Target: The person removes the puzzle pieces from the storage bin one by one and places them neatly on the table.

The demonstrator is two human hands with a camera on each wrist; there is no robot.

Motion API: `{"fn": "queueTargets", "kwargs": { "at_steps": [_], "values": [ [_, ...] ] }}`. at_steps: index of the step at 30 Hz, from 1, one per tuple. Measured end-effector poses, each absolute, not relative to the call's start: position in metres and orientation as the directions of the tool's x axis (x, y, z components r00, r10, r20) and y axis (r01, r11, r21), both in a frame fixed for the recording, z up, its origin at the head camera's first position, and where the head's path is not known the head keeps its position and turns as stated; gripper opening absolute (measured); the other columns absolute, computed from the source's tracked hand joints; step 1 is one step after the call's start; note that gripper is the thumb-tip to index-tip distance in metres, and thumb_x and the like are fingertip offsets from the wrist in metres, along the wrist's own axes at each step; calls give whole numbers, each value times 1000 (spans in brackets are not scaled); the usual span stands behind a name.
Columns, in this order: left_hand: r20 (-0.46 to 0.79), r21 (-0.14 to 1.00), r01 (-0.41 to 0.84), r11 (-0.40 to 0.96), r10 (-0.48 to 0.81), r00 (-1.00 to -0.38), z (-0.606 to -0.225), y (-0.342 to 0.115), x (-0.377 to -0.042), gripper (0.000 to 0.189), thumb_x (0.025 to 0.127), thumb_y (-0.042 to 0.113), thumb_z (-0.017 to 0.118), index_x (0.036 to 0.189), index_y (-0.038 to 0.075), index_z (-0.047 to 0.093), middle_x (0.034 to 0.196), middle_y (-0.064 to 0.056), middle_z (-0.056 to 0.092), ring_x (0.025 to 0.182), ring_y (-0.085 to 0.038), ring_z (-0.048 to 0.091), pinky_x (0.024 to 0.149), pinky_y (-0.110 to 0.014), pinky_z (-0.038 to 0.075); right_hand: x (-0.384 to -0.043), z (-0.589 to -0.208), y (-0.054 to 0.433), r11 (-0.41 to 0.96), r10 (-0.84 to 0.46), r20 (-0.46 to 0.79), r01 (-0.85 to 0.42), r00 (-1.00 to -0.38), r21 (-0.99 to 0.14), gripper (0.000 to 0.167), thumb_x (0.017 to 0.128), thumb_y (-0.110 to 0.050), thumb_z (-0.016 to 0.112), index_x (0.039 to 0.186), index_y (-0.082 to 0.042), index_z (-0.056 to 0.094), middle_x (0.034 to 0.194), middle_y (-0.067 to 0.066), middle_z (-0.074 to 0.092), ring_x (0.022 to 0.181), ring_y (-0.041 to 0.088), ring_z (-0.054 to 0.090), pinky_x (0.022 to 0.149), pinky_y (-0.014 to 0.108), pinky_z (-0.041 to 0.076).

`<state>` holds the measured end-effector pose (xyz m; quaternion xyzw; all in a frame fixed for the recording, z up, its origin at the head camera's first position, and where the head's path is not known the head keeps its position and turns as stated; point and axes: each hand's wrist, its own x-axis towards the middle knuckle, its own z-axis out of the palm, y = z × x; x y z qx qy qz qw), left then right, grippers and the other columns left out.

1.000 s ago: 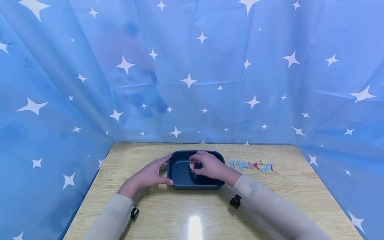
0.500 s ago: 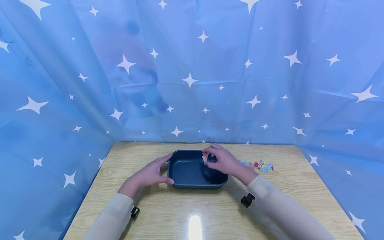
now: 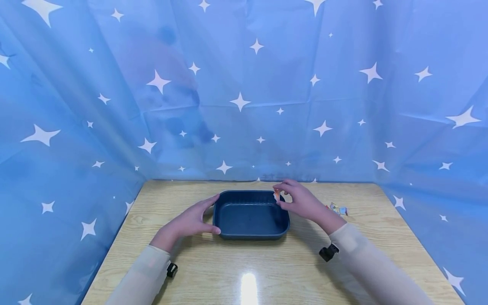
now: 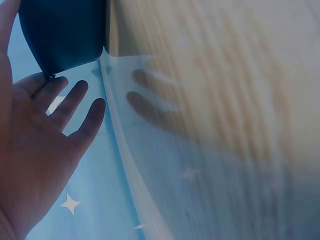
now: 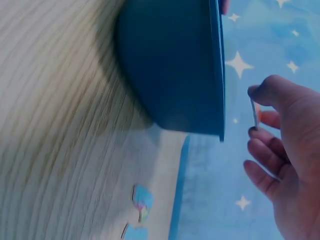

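Note:
A dark blue rectangular box [image 3: 249, 236] stands on the table, its inside bare in the head view. Thumb and index finger of my left hand [image 3: 188, 221] are spread across its left end and touch the corners. In the left wrist view the other fingers [image 4: 70, 106] stand loose beside it. Over the back right corner of the box, my right hand [image 3: 303, 203] pinches a small, thin orange-and-white puzzle piece [image 3: 276, 195] between thumb and fingertips. The right wrist view shows this puzzle piece [image 5: 255, 113] edge-on, above rim height.
Several colourful puzzle pieces [image 3: 338, 209] lie on the wooden table [image 3: 183, 279] to the right, partly hidden behind my right wrist. Blue cloth [image 3: 244, 84] with white stars hangs behind the table and along both sides.
My right hand has moved right and back from inside the box to over its right rim, still pinching the puzzle piece. The left hand stays in place.

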<state>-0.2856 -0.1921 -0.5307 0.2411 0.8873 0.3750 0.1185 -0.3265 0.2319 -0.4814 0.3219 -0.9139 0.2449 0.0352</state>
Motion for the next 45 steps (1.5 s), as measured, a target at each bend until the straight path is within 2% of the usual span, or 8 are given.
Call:
{"fn": "queueTargets", "kwargs": {
  "at_steps": [7, 14, 22, 27, 35, 45],
  "values": [
    [-36, 718, 328, 614, 503, -863, -528, -191, -284, 122, 85, 53, 95, 178, 19, 24, 180, -7, 30, 165, -34, 31, 131, -58, 30, -327, -485, 250, 691, -543, 252, -597, -801, -408, 47, 101, -13, 83, 145, -5, 70, 129, 8, 67, 105, 26, 67, 88, 47, 62],
    [-46, 714, 325, 620, 505, -862, -528, -190, -283, 121, 86, 53, 95, 178, 20, 23, 181, -7, 29, 165, -34, 30, 132, -59, 30, -325, -487, 270, 706, -515, 223, -558, -827, -436, 46, 103, -12, 81, 147, -3, 69, 136, 14, 66, 110, 38, 69, 90, 53, 62],
    [-38, 709, 332, 622, 503, -863, -530, -191, -284, 122, 86, 54, 94, 178, 20, 24, 181, -7, 29, 166, -34, 29, 132, -59, 30, -324, -492, 292, 733, -482, 243, -539, -842, -414, 40, 101, -9, 82, 138, 0, 73, 128, 12, 69, 101, 30, 68, 78, 43, 60],
    [-37, 717, 329, 614, 505, -862, -530, -191, -283, 121, 86, 54, 95, 178, 20, 24, 181, -7, 29, 165, -34, 29, 131, -59, 30, -324, -495, 302, 747, -455, 249, -519, -855, -416, 39, 100, -9, 82, 137, 0, 73, 129, 13, 70, 101, 32, 69, 79, 46, 61],
    [-38, 725, 324, 608, 504, -863, -529, -190, -282, 121, 86, 52, 95, 178, 20, 24, 181, -6, 29, 165, -34, 29, 132, -59, 29, -323, -498, 319, 775, -410, 255, -482, -876, -409, 39, 99, -8, 82, 136, 1, 74, 127, 15, 69, 100, 32, 68, 76, 44, 58],
    [-44, 723, 316, 614, 497, -867, -529, -191, -283, 121, 86, 54, 95, 178, 22, 24, 181, -6, 29, 166, -34, 29, 132, -59, 29, -320, -498, 349, 789, -371, 223, -433, -901, -437, 37, 103, -11, 78, 138, 2, 72, 133, 20, 67, 105, 35, 67, 78, 47, 57]
  ]
}}
